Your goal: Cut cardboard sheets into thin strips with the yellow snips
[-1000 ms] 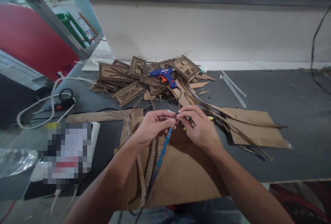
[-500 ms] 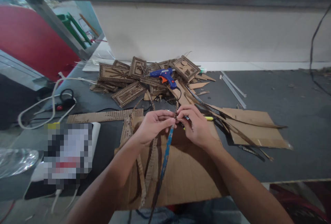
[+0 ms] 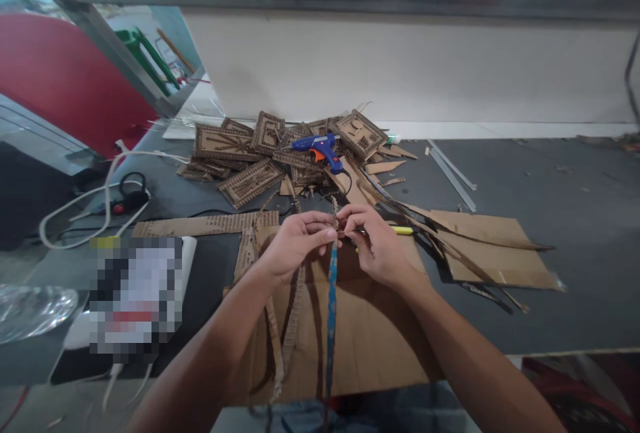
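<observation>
A thin cardboard strip [image 3: 331, 299], blue on its lower side, hangs down over a brown cardboard sheet [image 3: 380, 339]. My left hand [image 3: 303, 241] pinches this strip between thumb and fingers just above the blue part. Close beside it on the right, my right hand [image 3: 373, 241] has its fingers closed at the strip's corrugated upper end. Other corrugated strips [image 3: 293, 313] lie on the sheet under and left of my left hand. A yellow tool [image 3: 401, 229] is partly hidden behind my right hand.
Behind the hands, a blue glue gun [image 3: 320, 146] rests on a pile of corrugated cardboard panels [image 3: 253, 179]. Loose strips and a cardboard piece [image 3: 500, 253] lie right. Left are a blurred-out device [image 3: 137, 293], white cable [image 3: 107, 186] and clear plastic [image 3: 37, 309].
The blue part of the strip has swung from a slant to nearly upright, its lower end shifting right. Both hands keep about the same place and grip. The view has shifted slightly.
</observation>
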Action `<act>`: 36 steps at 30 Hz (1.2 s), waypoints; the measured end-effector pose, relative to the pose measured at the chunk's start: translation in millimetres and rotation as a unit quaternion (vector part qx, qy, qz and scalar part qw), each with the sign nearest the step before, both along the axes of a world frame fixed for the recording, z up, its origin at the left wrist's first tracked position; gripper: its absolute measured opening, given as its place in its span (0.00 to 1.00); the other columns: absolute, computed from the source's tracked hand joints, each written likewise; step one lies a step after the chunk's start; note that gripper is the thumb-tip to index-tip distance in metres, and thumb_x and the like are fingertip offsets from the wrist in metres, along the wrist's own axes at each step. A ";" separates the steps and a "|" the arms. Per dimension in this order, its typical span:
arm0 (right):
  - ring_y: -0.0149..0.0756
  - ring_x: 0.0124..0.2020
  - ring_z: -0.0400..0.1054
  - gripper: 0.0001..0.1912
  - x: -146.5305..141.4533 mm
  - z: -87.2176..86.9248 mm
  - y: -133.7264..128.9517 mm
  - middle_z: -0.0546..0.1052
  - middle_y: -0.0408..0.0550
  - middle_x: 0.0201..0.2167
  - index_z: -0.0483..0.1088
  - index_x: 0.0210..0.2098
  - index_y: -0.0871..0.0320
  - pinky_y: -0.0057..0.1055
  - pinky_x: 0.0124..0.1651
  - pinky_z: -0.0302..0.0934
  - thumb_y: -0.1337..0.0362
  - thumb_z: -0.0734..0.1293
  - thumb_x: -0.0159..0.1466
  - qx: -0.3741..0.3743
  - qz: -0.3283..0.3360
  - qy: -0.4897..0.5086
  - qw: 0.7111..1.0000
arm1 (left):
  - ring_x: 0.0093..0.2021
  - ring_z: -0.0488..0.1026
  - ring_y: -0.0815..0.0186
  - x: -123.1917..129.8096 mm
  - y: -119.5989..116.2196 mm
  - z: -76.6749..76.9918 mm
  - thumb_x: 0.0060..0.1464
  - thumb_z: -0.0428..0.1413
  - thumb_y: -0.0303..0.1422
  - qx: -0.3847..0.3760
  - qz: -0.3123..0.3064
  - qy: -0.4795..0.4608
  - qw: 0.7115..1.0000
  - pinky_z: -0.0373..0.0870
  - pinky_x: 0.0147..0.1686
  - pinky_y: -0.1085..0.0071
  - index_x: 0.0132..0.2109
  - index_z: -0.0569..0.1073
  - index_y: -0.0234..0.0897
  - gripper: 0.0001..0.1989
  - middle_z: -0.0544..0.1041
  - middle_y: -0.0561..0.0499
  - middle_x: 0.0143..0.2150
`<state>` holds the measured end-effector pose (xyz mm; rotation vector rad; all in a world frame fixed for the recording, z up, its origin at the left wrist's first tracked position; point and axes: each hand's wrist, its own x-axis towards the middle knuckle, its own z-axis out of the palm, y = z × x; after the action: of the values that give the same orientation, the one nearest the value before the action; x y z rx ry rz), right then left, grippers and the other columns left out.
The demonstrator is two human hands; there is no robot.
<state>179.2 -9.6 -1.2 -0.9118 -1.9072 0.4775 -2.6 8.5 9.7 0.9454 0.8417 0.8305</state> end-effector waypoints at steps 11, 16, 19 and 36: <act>0.36 0.50 0.71 0.08 -0.9 -2.6 -1.2 0.75 0.54 0.46 0.61 0.36 0.54 0.38 0.50 0.67 0.72 0.57 0.70 -0.015 0.013 -0.001 1.000 | 0.21 0.69 0.77 -1.0 -0.4 2.7 0.43 0.71 0.31 -0.052 0.031 -0.042 0.997 0.64 0.23 0.80 0.39 0.78 0.31 0.16 0.78 0.53 0.27; 0.37 0.53 0.70 0.09 -0.6 -1.3 -1.6 0.75 0.55 0.48 0.60 0.35 0.54 0.39 0.51 0.67 0.72 0.56 0.70 -0.043 0.025 -0.006 0.999 | 0.20 0.68 0.77 1.8 0.0 -0.6 0.42 0.71 0.31 -0.061 0.072 -0.041 0.995 0.62 0.20 0.80 0.38 0.79 0.30 0.15 0.79 0.52 0.28; 0.38 0.55 0.70 0.09 0.0 0.6 -3.3 0.74 0.56 0.51 0.60 0.35 0.54 0.38 0.52 0.67 0.72 0.56 0.70 -0.061 0.041 0.005 0.997 | 0.21 0.69 0.76 2.9 -0.1 2.0 0.40 0.72 0.31 -0.055 0.103 -0.040 0.992 0.63 0.21 0.80 0.38 0.79 0.29 0.17 0.81 0.49 0.29; 0.35 0.41 0.72 0.04 -3.2 1.8 -4.1 0.75 0.48 0.39 0.75 0.37 0.54 0.33 0.45 0.69 0.69 0.69 0.65 0.025 -0.012 0.015 1.000 | 0.25 0.72 0.73 -2.1 1.4 -2.5 0.45 0.70 0.38 -0.007 0.010 -0.029 1.000 0.72 0.27 0.77 0.32 0.79 0.30 0.15 0.77 0.52 0.26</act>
<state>176.0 -13.7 0.5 -0.8891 -1.8710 0.4255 -4.7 9.8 7.2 0.8981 0.8080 0.8643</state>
